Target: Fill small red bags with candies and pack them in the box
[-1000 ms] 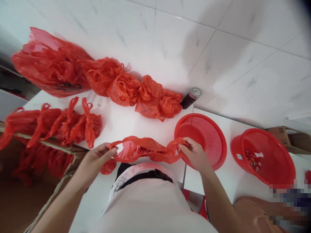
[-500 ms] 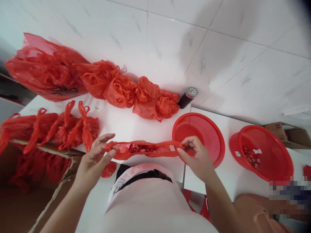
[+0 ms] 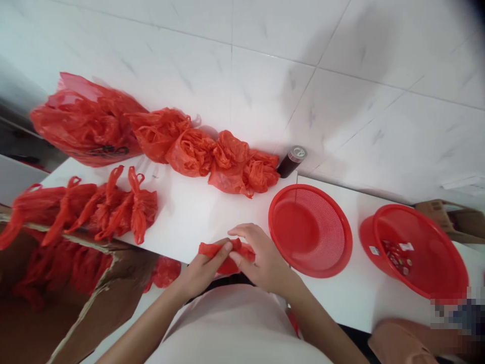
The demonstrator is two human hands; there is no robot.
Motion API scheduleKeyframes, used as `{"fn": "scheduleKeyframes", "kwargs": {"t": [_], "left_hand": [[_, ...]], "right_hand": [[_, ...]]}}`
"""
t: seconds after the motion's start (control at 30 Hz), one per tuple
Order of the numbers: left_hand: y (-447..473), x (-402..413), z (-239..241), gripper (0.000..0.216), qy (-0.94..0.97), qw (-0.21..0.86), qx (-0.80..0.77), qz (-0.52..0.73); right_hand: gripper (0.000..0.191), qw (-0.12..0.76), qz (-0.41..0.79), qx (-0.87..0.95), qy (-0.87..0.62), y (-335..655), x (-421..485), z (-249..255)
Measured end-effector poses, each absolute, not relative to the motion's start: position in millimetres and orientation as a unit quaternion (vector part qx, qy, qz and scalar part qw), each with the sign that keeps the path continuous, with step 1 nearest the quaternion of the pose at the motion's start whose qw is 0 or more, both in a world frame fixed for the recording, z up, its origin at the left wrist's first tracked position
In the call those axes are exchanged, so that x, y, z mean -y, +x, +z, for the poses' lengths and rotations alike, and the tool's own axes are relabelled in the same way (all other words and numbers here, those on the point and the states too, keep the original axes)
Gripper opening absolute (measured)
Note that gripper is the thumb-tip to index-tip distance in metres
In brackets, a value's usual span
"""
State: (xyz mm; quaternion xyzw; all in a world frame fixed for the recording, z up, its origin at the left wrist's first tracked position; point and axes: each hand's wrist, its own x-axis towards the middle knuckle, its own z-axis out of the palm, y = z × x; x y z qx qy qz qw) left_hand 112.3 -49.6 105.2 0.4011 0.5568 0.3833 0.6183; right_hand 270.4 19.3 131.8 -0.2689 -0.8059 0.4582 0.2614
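Note:
Both hands meet at the near edge of the white table (image 3: 197, 212), pinching a small red plastic bag (image 3: 212, 249) by its gathered handles. My left hand (image 3: 202, 270) grips the left part of the handles with fingers closed. My right hand (image 3: 261, 255) is curled over the right part, covering most of the bag. What is inside the bag is hidden.
Several tied red bags (image 3: 113, 210) lie at the left, over an open cardboard box (image 3: 87, 298). Loose red bags (image 3: 197, 151) pile against the tiled wall. A dark can (image 3: 291, 161) stands behind an empty red sieve basket (image 3: 310, 230). A red basin (image 3: 417, 250) holds small items.
My hands have come together from wide apart; the bag's handles, stretched out before, are now bunched between them at the table edge.

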Motion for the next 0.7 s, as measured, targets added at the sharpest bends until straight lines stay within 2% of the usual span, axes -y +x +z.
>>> {"fn": "scheduleKeyframes", "kwargs": {"t": [0.07, 0.2, 0.3, 0.43, 0.57, 0.7], "left_hand": [[107.2, 49.7, 104.6, 0.038, 0.382, 0.638, -0.541, 0.394], [95.7, 49.5, 101.0, 0.037, 0.376, 0.631, -0.549, 0.398], [89.1, 49.9, 101.4, 0.036, 0.391, 0.616, -0.557, 0.396], [88.0, 51.9, 103.1, 0.034, 0.393, 0.637, -0.533, 0.394], [86.4, 55.6, 102.9, 0.029, 0.353, 0.643, -0.516, 0.443], [78.2, 59.0, 109.8, 0.028, 0.377, 0.623, -0.529, 0.436]], "right_hand": [[0.020, 0.228, 0.494, 0.781, -0.307, 279.9, -20.7, 123.1], [0.010, 0.276, 0.491, 0.767, -0.308, 291.8, -14.0, 126.0], [0.011, 0.297, 0.477, 0.779, -0.280, 289.8, -11.3, 131.4], [0.018, 0.284, 0.435, 0.809, -0.276, 276.3, -14.1, 120.4], [0.013, 0.294, 0.428, 0.814, -0.261, 273.2, -11.2, 120.5], [0.006, 0.229, 0.505, 0.816, -0.164, 280.4, -7.4, 138.1]]}}
